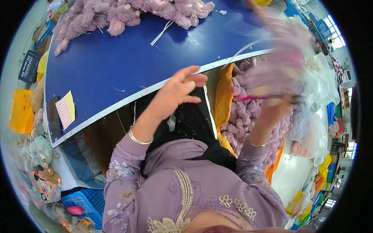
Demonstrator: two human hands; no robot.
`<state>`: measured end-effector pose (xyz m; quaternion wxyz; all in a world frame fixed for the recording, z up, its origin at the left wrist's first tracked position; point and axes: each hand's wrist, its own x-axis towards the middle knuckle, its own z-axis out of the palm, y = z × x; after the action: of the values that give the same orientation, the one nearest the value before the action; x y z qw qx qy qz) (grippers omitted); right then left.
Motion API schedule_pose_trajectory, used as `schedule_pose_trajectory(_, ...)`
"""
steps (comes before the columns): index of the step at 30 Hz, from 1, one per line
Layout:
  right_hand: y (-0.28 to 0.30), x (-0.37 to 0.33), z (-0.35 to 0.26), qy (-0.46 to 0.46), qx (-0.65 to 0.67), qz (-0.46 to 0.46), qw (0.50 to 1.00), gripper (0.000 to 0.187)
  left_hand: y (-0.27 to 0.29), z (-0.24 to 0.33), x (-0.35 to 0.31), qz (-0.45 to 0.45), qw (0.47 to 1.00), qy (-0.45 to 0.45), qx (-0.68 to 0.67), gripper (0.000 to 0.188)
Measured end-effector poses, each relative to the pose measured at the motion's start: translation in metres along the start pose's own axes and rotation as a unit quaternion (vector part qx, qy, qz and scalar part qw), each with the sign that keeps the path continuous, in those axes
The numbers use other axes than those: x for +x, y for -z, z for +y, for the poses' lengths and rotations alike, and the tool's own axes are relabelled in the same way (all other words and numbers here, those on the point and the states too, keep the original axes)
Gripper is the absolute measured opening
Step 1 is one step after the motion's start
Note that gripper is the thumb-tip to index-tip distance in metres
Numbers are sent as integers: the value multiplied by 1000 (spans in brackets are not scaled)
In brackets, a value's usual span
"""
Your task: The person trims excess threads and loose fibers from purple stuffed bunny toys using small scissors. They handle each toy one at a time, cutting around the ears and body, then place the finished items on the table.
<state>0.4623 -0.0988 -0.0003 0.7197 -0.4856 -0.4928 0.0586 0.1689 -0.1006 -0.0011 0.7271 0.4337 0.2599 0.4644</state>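
My left hand [179, 90] is raised in front of the blue table's near edge, fingers apart and nothing in them. My right hand [276, 110] is over the heap of purple plush toys [244, 120] on the right, smeared by motion. It seems closed around a slim tool with a pink part [250, 98] and a dark end; blur hides its exact kind. Just beyond that hand is a strongly blurred purple plush toy [281, 72], and I cannot tell whether the hand touches it. A pale curved strip [248, 47] trails to its left.
More purple plush toys [116, 17] lie along the far side of the blue table [105, 66]. White strips [162, 33] and a patterned card [65, 110] rest on it. Yellow sacking [223, 105] borders the heap; clear plastic bags [320, 89] stand right. A blue basket [83, 202] is low left.
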Motion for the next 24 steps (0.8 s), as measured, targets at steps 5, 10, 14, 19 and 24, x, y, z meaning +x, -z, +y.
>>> schedule_pose_trajectory(5, 12, 64, -34, -177, 259, 8, 949, 24, 40, 49, 44, 120, 951, -94, 270, 41)
schedule_pose_trajectory(10, -64, -20, -37, -283, 111, -308, 901, 20, 83, 32, 156, 186, 602, -350, 693, 37)
schedule_pose_trajectory(14, -87, -32, -38, -284, 155, -404, 856, 17, 108, 22, 185, 153, 626, -202, 737, 23)
schedule_pose_trajectory(19, -82, -20, -10, -346, 156, -345, 858, 19, 99, 6, 158, 136, 736, -226, 624, 19)
schedule_pose_trajectory(24, -92, -22, 0, -433, 163, -310, 831, 25, 10, -5, 69, 35, 875, -186, 446, 16)
